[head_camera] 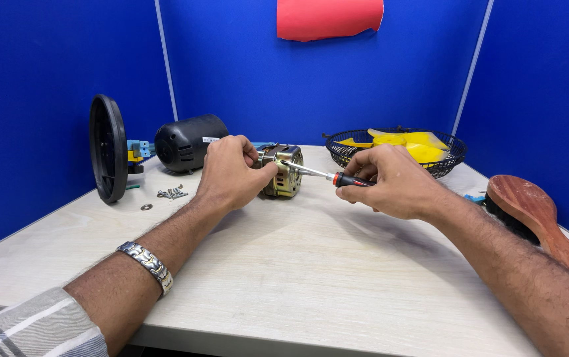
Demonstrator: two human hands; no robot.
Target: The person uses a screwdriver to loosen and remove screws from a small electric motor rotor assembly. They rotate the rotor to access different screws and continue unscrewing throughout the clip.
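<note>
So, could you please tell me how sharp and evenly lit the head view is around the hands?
Head view: sharp and evenly lit; left hand and right hand cast soft shadows on the table; small glint on the screwdriver shaft; straight panel edges bow slightly near the corners.

We are sitting at a pale wooden table [311, 277], with blue partition walls [337, 73] enclosing us from nine to three o'clock; a red sheet [329, 18] is hanging at twelve.

Both forearms reach in from six o'clock, converging toward twelve. The left hand [230, 173] curls closed, a metal watchband on its wrist. The right hand [393, 182] pinches closed, knuckles up.
</note>
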